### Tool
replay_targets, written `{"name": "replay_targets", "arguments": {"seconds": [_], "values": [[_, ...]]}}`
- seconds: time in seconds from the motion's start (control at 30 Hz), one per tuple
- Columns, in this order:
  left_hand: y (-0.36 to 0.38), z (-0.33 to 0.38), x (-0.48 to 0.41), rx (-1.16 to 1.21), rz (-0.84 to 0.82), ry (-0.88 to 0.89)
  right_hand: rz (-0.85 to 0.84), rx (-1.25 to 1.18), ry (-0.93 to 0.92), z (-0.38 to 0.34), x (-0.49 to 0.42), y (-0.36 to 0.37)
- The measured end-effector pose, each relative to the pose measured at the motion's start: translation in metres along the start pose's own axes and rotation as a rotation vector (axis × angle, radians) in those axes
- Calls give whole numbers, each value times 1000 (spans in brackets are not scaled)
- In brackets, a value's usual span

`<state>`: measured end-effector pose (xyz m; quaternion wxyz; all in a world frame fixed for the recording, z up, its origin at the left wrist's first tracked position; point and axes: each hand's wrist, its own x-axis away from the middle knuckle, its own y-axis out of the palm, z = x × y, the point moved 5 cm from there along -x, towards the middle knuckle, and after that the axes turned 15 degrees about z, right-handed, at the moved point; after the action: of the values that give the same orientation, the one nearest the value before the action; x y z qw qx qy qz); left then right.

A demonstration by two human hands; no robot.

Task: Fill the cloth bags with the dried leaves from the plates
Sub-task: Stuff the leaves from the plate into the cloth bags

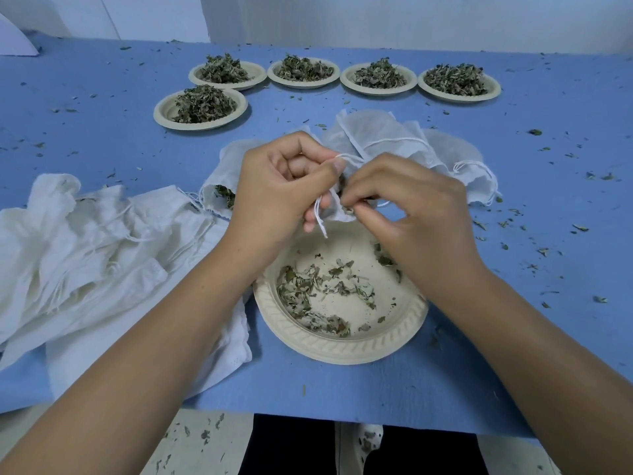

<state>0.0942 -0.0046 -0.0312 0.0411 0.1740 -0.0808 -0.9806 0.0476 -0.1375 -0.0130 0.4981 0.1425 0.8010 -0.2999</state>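
Closest in, below the front edge: pale floor flecked with leaf bits. Then the blue surface, dotted all over with green crumbs. Near that front edge, in the middle, a tan near plate with a ribbed rim, holding a thin scatter of dried leaves, mostly on its left half. Right against its left side, a rumpled heap of empty cloth bags, white, with strings tangled among the folds.

Over the far side of that plate, both forearms reaching in and meeting. Left hand: fingers curled, thumb and forefinger pinching a white drawstring, loose ends dangling below the palm. Right hand: thumb and forefinger closed into a ring, tips nipping the gathered mouth of a small cloth bag, other fingers curled beneath. Bag mostly hidden between the two hands; contents hard to make out.

Just beyond the hands, a cluster of filled bags, plump, strings drawn, spreading off to the right. At the left end of the cluster, one open bag on its side, mouth towards the camera, leaves showing inside.

Farther back, a lone heaped plate standing forward on the left, then a row of four more plates behind it, each piled high with dried green leaf. Last of all, a white wall.
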Motion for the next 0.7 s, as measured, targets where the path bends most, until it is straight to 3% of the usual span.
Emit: {"name": "replay_targets", "arguments": {"seconds": [0.1,0.27,0.37,0.43,0.47,0.57,0.6,0.63,0.7], "values": [[0,-1,0,-16,6,5,-82,83,-72,1,3,6],[-6,-1,-5,58,88,-19,150,20,-52,1,-5,-19],[-3,-2,-4,92,50,-24,-81,100,-96,-4,0,0],[-3,-2,-3,88,41,-26,-241,107,-19,-1,5,9],[-4,-2,-4,86,53,-31,-241,73,45,1,3,6],[-9,-3,-7,95,113,-50,27,-21,271,14,-9,-21],[-10,-3,-7,106,125,-51,45,4,332,18,-11,-27],[-11,-3,-8,115,133,-48,-32,47,367,22,-12,-25],[-11,-3,-8,117,143,-39,-449,223,333,23,-1,-4]]}}
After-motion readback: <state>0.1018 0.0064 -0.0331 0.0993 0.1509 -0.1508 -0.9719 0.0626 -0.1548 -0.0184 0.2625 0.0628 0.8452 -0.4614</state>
